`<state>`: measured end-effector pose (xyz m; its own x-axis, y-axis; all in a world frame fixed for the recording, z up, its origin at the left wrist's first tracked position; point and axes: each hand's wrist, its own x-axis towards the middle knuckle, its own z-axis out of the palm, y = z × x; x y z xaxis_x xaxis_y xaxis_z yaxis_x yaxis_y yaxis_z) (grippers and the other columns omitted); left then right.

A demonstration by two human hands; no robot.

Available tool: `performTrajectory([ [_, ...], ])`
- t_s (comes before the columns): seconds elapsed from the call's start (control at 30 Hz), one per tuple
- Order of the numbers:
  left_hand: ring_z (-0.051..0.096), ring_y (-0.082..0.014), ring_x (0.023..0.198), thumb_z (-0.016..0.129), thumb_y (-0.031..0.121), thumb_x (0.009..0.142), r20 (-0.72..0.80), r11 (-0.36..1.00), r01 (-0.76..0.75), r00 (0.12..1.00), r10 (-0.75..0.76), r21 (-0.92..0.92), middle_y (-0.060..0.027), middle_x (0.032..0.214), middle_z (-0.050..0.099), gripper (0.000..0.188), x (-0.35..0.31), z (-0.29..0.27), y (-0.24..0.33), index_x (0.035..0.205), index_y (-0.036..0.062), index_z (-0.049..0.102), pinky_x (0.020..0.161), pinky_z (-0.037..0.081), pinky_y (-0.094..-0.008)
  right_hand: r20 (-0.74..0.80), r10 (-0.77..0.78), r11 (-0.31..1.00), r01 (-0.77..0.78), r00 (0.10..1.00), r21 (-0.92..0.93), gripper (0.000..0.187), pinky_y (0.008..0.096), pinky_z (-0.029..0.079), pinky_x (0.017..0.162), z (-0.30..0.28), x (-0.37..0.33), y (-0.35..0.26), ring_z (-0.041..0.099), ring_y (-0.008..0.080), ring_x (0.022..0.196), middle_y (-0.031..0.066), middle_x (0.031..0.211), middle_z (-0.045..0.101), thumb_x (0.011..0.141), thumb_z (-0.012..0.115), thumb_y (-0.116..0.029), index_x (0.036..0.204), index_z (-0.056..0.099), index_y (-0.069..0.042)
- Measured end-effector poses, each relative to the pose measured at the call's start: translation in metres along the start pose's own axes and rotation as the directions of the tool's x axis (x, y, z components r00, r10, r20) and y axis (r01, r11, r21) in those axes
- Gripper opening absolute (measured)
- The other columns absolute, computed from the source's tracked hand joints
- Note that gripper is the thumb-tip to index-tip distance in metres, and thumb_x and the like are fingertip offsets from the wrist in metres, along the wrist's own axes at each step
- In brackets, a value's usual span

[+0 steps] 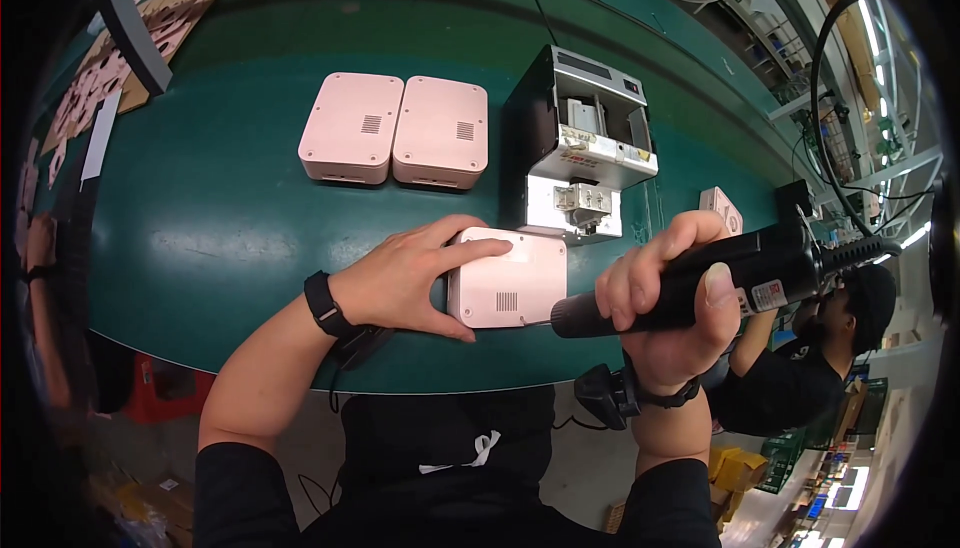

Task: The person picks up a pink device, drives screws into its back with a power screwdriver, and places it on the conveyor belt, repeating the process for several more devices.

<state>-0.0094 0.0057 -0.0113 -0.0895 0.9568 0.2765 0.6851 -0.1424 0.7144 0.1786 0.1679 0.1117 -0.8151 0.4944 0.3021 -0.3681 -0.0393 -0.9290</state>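
Note:
A pale pink plastic case (535, 283) with rounded corners and a slotted vent lies flat on the green bench in front of me. My left hand (415, 273) grips its left side, index finger across the top face and thumb at the near left corner. In my right hand (670, 293) is a black electric screwdriver (775, 258), tilted nearly level with its cable off to the right. Its thin bit points left and reaches the case's near right corner, by a screw hole; whether it sits in a screw is too small to tell.
Two matching pink cases (352, 123) stand side by side farther back. Right of them is a black and silver screw-feeder-like machine (590, 138). A smaller pink part (720, 206) lies beyond my right hand. Another person (800, 378) is at the right; cardboard with pink pieces (150, 33) lies far left.

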Motion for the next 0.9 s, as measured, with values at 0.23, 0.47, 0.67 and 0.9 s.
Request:
performTrajectory([
  [0.23,0.059,-0.0372,0.125,0.096,0.037,0.066,0.021,1.000,0.026,0.999,-0.026,-0.012,-0.0168,0.144,0.051,0.096,-0.001,-0.003,0.001,0.150,0.0194,0.052,0.102,0.052,-0.0430,0.010,-0.035,0.999,0.035,0.999,-0.013,0.044,0.0325,0.043,0.050,0.004,0.004,-0.001,0.047,0.0154,0.048,0.0041,0.067,0.051,0.098,0.055,-0.050,0.107,0.046,-0.008],
  [0.47,0.049,-0.0396,0.137,0.096,0.039,0.064,-0.057,0.995,-0.029,0.998,0.035,0.099,-0.0175,0.148,0.049,0.090,0.000,-0.006,0.008,0.144,0.0213,0.058,0.111,0.044,-0.0509,0.026,-0.041,0.999,0.042,0.999,-0.017,0.046,0.0326,0.044,0.051,0.001,0.001,0.002,0.048,0.0156,0.048,0.0043,0.067,0.051,0.098,0.057,-0.051,0.108,0.046,-0.008],
  [0.67,0.042,-0.0382,0.144,0.089,0.035,0.072,0.010,0.953,-0.225,0.974,0.228,0.201,-0.0152,0.149,0.048,0.069,0.003,0.001,0.033,0.135,0.0217,0.065,0.120,0.034,-0.0561,0.001,-0.018,1.000,0.018,1.000,-0.021,0.050,0.0331,0.045,0.051,0.001,-0.005,0.001,0.050,0.0165,0.049,0.0047,0.068,0.052,0.096,0.060,-0.053,0.108,0.044,-0.007],
  [0.9,0.040,-0.0343,0.146,0.080,0.026,0.084,0.067,0.940,-0.225,0.974,0.215,0.259,-0.0120,0.148,0.049,0.046,0.003,0.008,0.036,0.128,0.0228,0.068,0.124,0.027,-0.0593,0.001,0.056,0.990,-0.056,0.998,0.129,0.050,0.0356,0.050,0.060,-0.002,-0.008,-0.005,0.055,0.0207,0.060,0.0107,0.074,0.056,0.092,0.073,-0.041,0.111,0.043,-0.006],
])
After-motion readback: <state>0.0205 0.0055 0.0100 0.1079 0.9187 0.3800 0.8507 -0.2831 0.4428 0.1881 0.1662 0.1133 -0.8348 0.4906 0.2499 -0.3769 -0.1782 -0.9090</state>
